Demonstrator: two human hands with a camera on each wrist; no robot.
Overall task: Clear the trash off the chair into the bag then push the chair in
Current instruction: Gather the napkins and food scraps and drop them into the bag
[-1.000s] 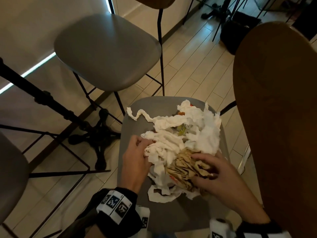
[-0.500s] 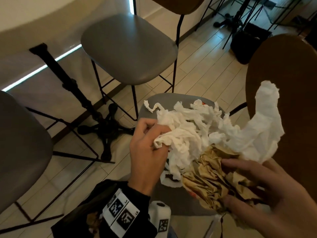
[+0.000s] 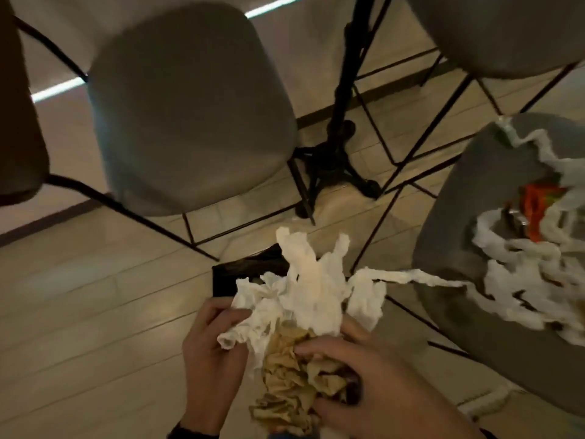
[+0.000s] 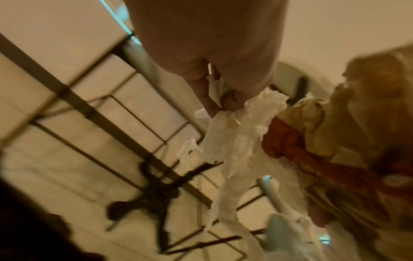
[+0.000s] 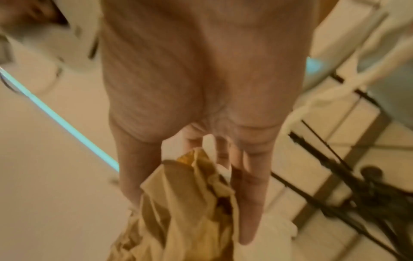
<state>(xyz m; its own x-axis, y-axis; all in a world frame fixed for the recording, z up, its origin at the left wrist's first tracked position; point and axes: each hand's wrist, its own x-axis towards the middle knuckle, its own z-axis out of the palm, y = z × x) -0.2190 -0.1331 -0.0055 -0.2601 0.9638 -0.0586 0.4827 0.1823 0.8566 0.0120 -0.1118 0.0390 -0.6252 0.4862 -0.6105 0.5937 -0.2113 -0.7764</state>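
Observation:
Both hands hold one bundle of trash low in the head view. My left hand (image 3: pixel 226 334) grips the white tissue wad (image 3: pixel 304 289); its fingers pinch the tissue (image 4: pixel 225 123) in the left wrist view. My right hand (image 3: pixel 335 375) curls round the crumpled brown paper (image 3: pixel 285 384), seen again as brown paper (image 5: pixel 185 211) between thumb and fingers. The bundle hangs above the black bag (image 3: pixel 234 277) on the floor, which it mostly hides. A tissue strip (image 3: pixel 424 280) trails right to the grey chair (image 3: pixel 456 201), where more tissue (image 3: pixel 512 280) and an orange wrapper (image 3: pixel 535 207) lie.
Another grey chair seat (image 3: pixel 190 115) stands ahead on the left and a third seat (image 3: pixel 506 30) at the top right. Between them rises the black table pedestal (image 3: pixel 338 160). Thin black chair legs cross the pale wood floor (image 3: pixel 79 296).
Both hands lifted the tissue and brown paper off the chair and carried them left, over the black bag. The chair now sits at the right edge of view.

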